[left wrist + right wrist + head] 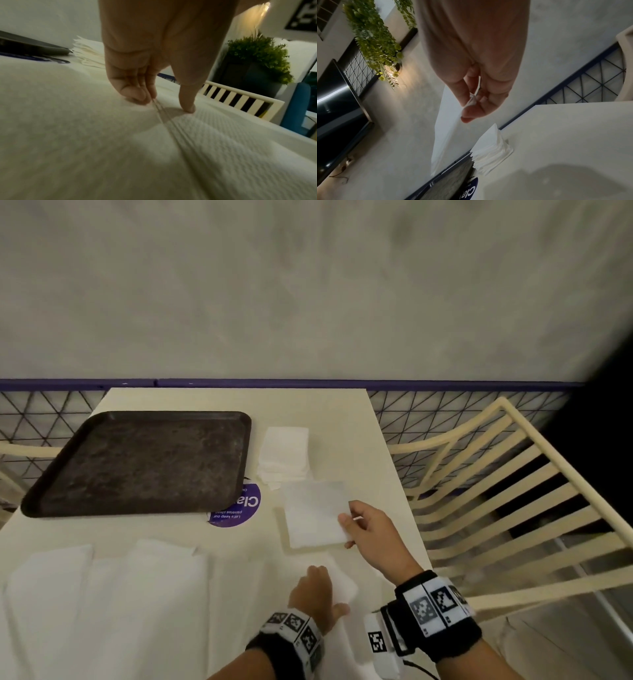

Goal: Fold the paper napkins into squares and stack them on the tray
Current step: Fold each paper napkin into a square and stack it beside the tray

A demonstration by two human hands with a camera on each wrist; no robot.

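A dark tray point(137, 463) lies empty at the table's far left. To its right stands a stack of white napkins point(284, 453) point(489, 151). My right hand point(346, 523) point(467, 108) pinches the right edge of a folded napkin point(315, 515) point(443, 135) and holds it above the table, just in front of the stack. Nearer to me, my left hand point(315, 594) point(164, 102) presses its fingertips point(135, 94) down on another white napkin point(344, 583) point(223, 135) that lies on the table, beside its layered edge.
Unfolded napkins point(51, 594) point(164, 577) lie spread at the near left. A round purple sticker point(236, 508) shows beside the tray's corner. A cream slatted chair point(496, 491) stands to the right of the table's edge. Wall and mesh fence run behind.
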